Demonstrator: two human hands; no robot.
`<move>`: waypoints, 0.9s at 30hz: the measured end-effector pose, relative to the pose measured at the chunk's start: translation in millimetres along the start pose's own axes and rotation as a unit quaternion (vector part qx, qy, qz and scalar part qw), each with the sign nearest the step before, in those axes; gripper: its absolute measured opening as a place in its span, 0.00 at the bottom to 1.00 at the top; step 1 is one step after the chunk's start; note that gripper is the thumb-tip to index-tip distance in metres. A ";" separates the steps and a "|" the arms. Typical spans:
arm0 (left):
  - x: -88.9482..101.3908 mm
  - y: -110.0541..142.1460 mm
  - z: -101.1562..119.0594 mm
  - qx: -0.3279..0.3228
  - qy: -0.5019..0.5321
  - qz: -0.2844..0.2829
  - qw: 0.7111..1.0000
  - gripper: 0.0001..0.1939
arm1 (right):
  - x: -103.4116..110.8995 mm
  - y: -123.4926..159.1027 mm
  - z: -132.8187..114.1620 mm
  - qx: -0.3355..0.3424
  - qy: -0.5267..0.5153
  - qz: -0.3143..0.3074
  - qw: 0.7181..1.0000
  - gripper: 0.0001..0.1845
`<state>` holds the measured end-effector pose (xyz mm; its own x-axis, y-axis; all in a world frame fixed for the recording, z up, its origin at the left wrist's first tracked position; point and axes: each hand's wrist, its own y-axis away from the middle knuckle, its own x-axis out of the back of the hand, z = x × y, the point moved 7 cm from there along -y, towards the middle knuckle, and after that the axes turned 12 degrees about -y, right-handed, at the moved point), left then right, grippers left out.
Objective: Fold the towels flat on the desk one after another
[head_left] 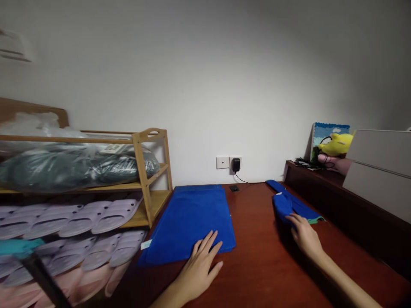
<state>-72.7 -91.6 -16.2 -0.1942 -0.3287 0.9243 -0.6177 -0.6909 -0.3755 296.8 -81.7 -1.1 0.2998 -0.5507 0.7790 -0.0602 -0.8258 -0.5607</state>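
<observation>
Flat blue cloths [195,218] lie stacked on the reddish-brown table, a small white tag sticking out at their left edge. My left hand [204,265] rests at the front right part of the stack, fingers stretched and spread. On the right, my right hand [303,233] pinches the near end of a folded blue cloth [282,206], which seems lifted a little and casts a shadow on the table. Behind it lies another blue cloth [302,207] with a green edge, stretched along the dark raised ledge.
A wooden rack [146,184] at left holds a plastic-wrapped bundle [70,167] and several pale slippers [112,214]. A black plug [236,164] sits in the wall socket. On the right ledge are a yellow plush toy [335,144], a picture [321,130] and a grey-white box [379,171].
</observation>
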 end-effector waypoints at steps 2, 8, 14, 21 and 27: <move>2.8 -0.9 1.1 -0.005 -0.001 0.005 1.000 0.23 | -1.0 29.5 -25.5 0.017 0.030 -0.044 0.998 0.22; 30.5 1.1 17.1 -0.050 0.001 0.017 0.999 0.19 | 21.8 95.1 -97.4 0.065 0.000 -0.106 0.992 0.21; 61.2 -7.1 94.7 -0.153 0.062 0.001 0.986 0.13 | 42.7 103.3 -68.2 -0.089 -0.285 -0.085 0.951 0.22; 56.7 -38.7 202.7 -0.194 0.147 0.019 0.970 0.35 | 9.7 38.2 5.1 -0.121 -0.228 -0.004 0.966 0.23; 15.6 -16.4 221.7 -0.250 0.092 -0.011 0.964 0.30 | -29.7 -8.1 13.0 -0.146 -0.187 -0.095 0.967 0.26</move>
<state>103.4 -228.1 -10.9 -0.2806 -0.1668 0.9452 -0.9040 -0.2849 -0.3187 300.8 -57.1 -23.3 0.6518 -0.3480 0.6738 -0.2205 -0.9371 -0.2707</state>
